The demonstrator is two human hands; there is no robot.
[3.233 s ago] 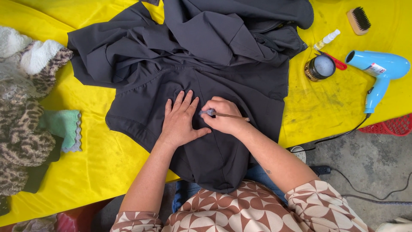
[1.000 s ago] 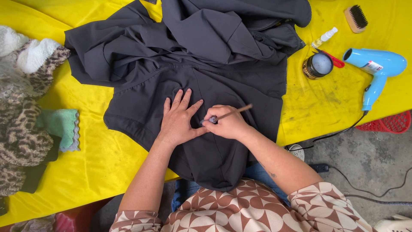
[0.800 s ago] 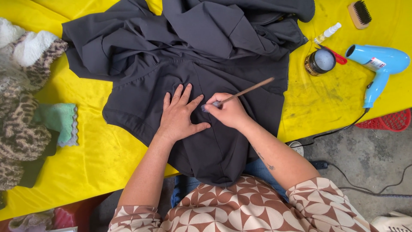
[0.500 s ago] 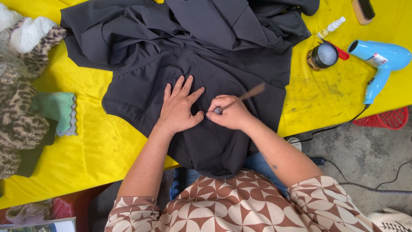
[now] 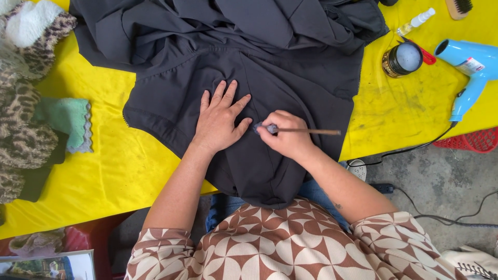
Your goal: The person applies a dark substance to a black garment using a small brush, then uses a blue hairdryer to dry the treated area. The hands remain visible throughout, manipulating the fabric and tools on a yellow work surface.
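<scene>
Now the left hand is pressing flat, fingers spread, on the dark garment; just beside it, the right hand is pinching a thin brush.

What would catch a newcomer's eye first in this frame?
The big dark garment spread over the bright yellow table cover dominates the middle. At its centre the left hand lies flat on the cloth, while the right hand holds a thin wooden brush with its tip down on the fabric. At the right edge lie a light blue hair dryer and a small open tin.
</scene>
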